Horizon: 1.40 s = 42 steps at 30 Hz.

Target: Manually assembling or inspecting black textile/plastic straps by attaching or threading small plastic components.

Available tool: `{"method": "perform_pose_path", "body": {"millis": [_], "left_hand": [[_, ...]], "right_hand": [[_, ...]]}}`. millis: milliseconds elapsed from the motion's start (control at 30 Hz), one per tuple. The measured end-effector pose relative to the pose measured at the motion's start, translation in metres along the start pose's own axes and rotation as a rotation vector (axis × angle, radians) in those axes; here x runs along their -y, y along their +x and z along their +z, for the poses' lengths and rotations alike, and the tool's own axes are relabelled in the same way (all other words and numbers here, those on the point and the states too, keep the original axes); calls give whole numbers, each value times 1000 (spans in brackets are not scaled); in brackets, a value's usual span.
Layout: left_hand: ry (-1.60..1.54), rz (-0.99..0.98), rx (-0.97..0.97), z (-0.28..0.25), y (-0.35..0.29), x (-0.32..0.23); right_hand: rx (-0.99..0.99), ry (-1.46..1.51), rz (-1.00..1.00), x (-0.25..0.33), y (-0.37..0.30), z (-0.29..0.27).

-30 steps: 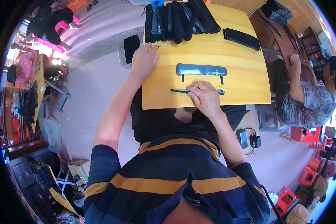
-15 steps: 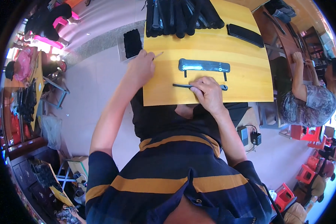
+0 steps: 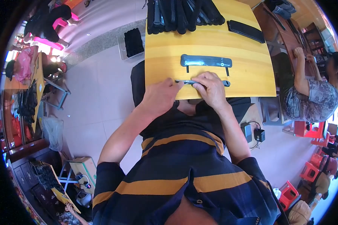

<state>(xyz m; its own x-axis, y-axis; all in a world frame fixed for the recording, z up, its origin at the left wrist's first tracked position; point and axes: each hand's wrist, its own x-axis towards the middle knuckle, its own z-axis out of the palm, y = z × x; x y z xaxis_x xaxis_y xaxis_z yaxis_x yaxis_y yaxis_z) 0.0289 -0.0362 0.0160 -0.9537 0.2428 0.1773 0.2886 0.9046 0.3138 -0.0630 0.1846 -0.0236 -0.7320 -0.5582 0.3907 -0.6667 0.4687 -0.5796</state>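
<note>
A narrow black strip [image 3: 226,83] with a rounded, holed right end lies near the front edge of the yellow tabletop. My right hand [image 3: 212,90] is closed over its middle, thumb and fingers pinching it. My left hand [image 3: 160,96] is at the strip's left end, its fingers closed on what looks like a thin pale stick [image 3: 181,84], mostly hidden. Just beyond my hands lies a flat black pouch-like band [image 3: 206,61] with a shiny clear section and two short black tabs pointing toward me.
Several long black bands [image 3: 180,17] are piled at the far edge. A black oblong case [image 3: 246,31] lies at the far right. Left of the table, a clear bin [image 3: 124,48] holds a black bundle [image 3: 133,42]. A person [image 3: 311,90] works at another table on the right.
My left hand has come from the table's left edge to the strip's left end, bringing the thin pale stick with it. My right hand still pinches the strip.
</note>
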Motion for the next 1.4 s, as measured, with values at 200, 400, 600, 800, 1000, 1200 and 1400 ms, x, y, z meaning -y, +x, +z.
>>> {"method": "perform_pose_path", "body": {"millis": [200, 400, 600, 800, 1000, 1200, 1400], "left_hand": [[-2, -4, -8, 8, -1, -7], [13, 5, -9, 10, 2, -9], [54, 21, -7, 10, 6, -7], [49, 4, 76, 2, 12, -11], [38, -9, 118, -1, 15, -12], [84, 7, 90, 2, 17, -6], [71, -1, 111, -6, 15, 10]], "right_hand": [[1, 22, 19, 3, 0, 0], [9, 24, 29, 1, -1, 0], [-3, 36, 23, 0, 0, 0], [17, 28, 15, -3, 0, 0], [28, 5, -25, -2, 2, 0], [6, -66, -53, -2, 2, 4], [-20, -53, -72, -4, 2, 7]]}}
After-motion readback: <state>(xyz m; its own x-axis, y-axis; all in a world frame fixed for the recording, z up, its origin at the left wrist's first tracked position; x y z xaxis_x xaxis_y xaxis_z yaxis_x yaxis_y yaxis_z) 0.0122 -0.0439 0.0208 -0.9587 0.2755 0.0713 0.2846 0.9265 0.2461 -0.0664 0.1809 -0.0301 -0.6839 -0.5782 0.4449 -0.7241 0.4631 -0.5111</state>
